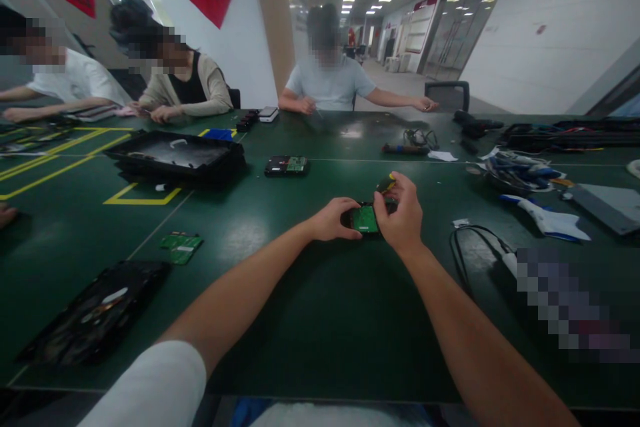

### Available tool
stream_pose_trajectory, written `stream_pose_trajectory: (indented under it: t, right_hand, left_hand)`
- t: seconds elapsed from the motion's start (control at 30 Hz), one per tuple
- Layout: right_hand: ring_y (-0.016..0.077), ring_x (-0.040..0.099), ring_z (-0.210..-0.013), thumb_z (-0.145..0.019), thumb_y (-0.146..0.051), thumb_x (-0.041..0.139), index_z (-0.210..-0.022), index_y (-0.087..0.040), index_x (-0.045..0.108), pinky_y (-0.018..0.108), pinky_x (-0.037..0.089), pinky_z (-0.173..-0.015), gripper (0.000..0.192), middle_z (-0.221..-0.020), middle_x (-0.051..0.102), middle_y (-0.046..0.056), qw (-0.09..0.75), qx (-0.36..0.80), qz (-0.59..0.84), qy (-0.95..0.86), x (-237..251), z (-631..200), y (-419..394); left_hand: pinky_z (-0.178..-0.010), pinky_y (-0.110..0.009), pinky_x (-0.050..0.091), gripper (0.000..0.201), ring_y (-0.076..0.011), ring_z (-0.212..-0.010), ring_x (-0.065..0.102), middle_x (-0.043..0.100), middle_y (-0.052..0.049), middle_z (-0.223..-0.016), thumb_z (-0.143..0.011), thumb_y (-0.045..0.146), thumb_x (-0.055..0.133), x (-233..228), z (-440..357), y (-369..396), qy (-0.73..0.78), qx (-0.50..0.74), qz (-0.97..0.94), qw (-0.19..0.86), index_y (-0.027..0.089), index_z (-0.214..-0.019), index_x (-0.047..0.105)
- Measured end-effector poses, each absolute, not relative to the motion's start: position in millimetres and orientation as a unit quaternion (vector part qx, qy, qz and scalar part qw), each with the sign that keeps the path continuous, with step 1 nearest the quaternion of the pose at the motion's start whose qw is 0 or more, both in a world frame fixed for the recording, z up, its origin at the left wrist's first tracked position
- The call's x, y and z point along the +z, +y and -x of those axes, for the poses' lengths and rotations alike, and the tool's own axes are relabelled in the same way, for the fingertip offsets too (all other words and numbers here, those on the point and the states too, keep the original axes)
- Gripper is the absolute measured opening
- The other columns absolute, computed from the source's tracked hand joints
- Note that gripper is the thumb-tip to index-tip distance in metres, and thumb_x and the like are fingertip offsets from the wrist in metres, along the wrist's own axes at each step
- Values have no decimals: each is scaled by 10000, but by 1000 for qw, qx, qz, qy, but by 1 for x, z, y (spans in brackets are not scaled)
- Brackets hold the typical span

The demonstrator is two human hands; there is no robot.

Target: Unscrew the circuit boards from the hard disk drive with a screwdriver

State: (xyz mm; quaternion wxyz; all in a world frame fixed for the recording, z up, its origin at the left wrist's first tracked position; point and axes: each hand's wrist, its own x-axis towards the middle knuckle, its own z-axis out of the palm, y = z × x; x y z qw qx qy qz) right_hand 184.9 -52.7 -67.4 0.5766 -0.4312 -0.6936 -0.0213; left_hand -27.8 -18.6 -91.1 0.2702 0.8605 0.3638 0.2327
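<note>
On the green table in front of me lies a hard drive [365,219], its green circuit board facing up. My left hand [334,219] is closed on the drive's left end, thumb at the near edge and fingers at the far edge. At the other end, my right hand [404,215] grips a small screwdriver [385,184] with a yellow and black handle. The screwdriver's tip is hidden behind the fingers, and I cannot tell whether it touches the drive. Further off, a second hard drive [286,165] rests with part of its green board showing.
To the left are stacked black trays [175,153], a loose green circuit board [182,247] and a black panel [95,313]. On the right lie a cable bundle [523,171], a blue-and-white object [547,218] and a grey box [607,205]. Several people sit across the table [310,320].
</note>
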Motion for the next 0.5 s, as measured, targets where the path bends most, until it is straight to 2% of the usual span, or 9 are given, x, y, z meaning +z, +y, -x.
stream_pose_trajectory:
  t: [0.07, 0.17, 0.33, 0.5]
  right_hand:
    - [250, 730, -970, -943, -292, 623, -1470, -263, 389, 463, 636, -860, 578, -1299, 642, 139, 586, 0, 426, -689, -69, -185, -52]
    - [241, 732, -937, -934, -293, 638, -1456, -262, 411, 463, 635, -861, 570, -1283, 653, 131, 586, -5, 433, -685, -70, -186, -51]
    - [272, 723, -967, -925, -308, 653, -1457, -262, 443, 498, 635, -859, 573, -1249, 659, 142, 575, -15, 439, -691, -69, -186, -51]
    - [240, 733, -986, -944, -270, 626, -1469, -248, 384, 441, 632, -880, 578, -1272, 664, 132, 599, 27, 426, -677, -70, -182, -48]
  left_hand:
    - [-1199, -528, 370, 887, -365, -1429, 439, 520, -166, -1493, -685, 597, 850, -92, 28, -18, 361, 234, -862, 267, 186, -1423, 579]
    - [-1208, -516, 362, 914, -364, -1434, 427, 505, -178, -1503, -687, 616, 843, -94, 29, -17, 358, 233, -866, 261, 165, -1433, 568]
    - [-1208, -519, 362, 909, -364, -1437, 425, 504, -171, -1501, -689, 627, 836, -95, 29, -16, 358, 228, -867, 262, 172, -1429, 571]
    - [-1212, -525, 354, 907, -363, -1444, 419, 499, -155, -1511, -679, 610, 850, -95, 28, -15, 363, 229, -862, 271, 203, -1438, 564]
